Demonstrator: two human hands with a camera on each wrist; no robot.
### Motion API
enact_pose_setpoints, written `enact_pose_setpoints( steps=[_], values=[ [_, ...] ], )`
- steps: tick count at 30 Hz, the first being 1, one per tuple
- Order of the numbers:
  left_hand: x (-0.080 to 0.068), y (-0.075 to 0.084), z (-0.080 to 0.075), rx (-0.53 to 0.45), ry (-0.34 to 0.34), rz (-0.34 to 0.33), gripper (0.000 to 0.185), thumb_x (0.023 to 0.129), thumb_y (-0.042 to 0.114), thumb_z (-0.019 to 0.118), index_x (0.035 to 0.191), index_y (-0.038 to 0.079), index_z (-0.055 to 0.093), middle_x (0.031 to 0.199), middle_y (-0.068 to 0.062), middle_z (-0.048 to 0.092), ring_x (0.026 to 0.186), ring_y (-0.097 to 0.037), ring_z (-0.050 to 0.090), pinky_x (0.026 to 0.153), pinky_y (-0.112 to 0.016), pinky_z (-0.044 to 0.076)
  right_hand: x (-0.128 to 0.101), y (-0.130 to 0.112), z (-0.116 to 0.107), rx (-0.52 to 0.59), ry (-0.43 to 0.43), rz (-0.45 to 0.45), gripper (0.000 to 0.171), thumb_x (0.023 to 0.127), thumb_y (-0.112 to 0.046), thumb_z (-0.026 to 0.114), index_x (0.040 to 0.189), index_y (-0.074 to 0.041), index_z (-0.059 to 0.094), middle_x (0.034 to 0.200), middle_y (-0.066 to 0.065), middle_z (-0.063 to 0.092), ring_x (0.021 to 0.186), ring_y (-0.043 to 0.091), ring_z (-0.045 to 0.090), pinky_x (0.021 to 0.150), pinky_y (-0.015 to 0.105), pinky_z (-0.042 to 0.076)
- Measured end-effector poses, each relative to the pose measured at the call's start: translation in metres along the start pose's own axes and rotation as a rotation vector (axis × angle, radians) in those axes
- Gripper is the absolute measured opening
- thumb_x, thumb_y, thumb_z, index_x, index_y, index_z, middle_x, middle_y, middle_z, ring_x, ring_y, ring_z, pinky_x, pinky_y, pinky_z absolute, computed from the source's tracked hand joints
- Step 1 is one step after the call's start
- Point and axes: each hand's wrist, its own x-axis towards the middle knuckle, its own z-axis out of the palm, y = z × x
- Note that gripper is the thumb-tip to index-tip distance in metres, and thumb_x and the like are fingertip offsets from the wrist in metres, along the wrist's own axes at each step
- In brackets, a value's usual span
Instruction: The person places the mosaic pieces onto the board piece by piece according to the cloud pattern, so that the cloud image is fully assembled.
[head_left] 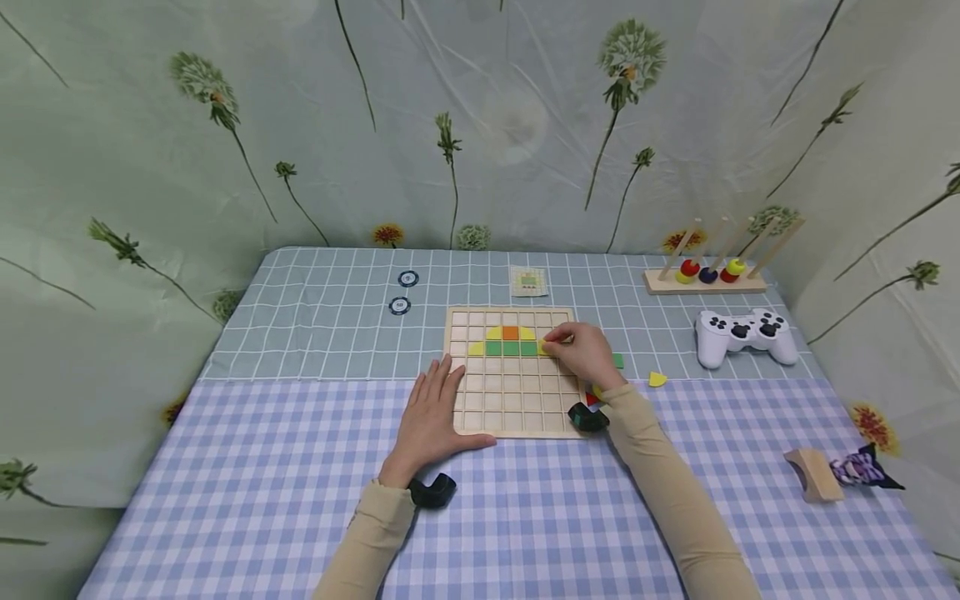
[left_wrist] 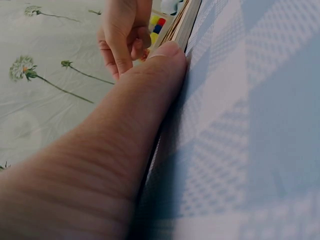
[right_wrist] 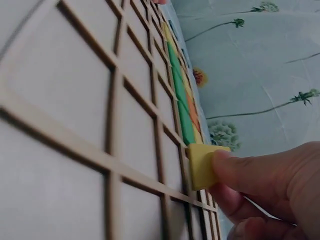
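Observation:
A wooden grid board (head_left: 517, 402) lies flat on the table. In its upper rows sit several green tiles (head_left: 510, 348) in a line, an orange tile (head_left: 511, 332) above them and yellow tiles (head_left: 494, 333) at the sides. My right hand (head_left: 585, 352) pinches a yellow tile (right_wrist: 202, 167) between thumb and fingers, right at the end of the green row. My left hand (head_left: 433, 417) rests at the board's left side with fingers straight, its thumb (left_wrist: 167, 57) stretched along the near edge.
Loose yellow (head_left: 657, 379), green (head_left: 618, 360) and red (head_left: 592, 398) tiles lie right of the board. Behind it are a pattern card (head_left: 528, 283) and two round chips (head_left: 400, 306). Rightward stand a bead rack (head_left: 705, 284), game controller (head_left: 746, 335) and wooden arch block (head_left: 816, 476).

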Motion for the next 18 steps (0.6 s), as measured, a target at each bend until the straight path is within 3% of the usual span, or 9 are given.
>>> enact_pose_setpoints(
  steps=[8,13,18],
  values=[
    [-0.0005,-0.0004,0.0009,-0.003,0.029,0.019,0.116,0.063,0.079,0.063,0.148,0.007,0.030,0.155,-0.016,0.016,0.142,-0.030,0.009,0.114,-0.044,0.008,0.0004,-0.0003,-0.0026,-0.029,-0.037,0.014,0.014,0.086,-0.019,0.071,0.091,-0.006,0.074,0.092,0.008,0.069,0.080,0.023,0.060,0.068,0.035,0.048],
    [0.0000,0.0003,-0.0005,-0.004,0.025,0.017,0.115,0.063,0.078,0.065,0.148,0.008,0.030,0.156,-0.015,0.016,0.143,-0.029,0.008,0.114,-0.042,0.006,0.0010,-0.0005,-0.0028,-0.097,-0.011,-0.009,0.013,0.084,-0.021,0.074,0.085,-0.008,0.075,0.088,0.005,0.068,0.081,0.023,0.061,0.069,0.038,0.048],
    [0.0004,-0.0003,-0.0002,0.000,0.014,0.015,0.115,0.064,0.076,0.065,0.148,0.008,0.029,0.156,-0.015,0.015,0.143,-0.029,0.007,0.114,-0.041,0.005,-0.0004,0.0024,-0.0065,-0.123,-0.039,-0.029,0.012,0.084,-0.020,0.073,0.084,-0.009,0.076,0.087,0.005,0.066,0.081,0.022,0.059,0.069,0.038,0.047]
  ],
)
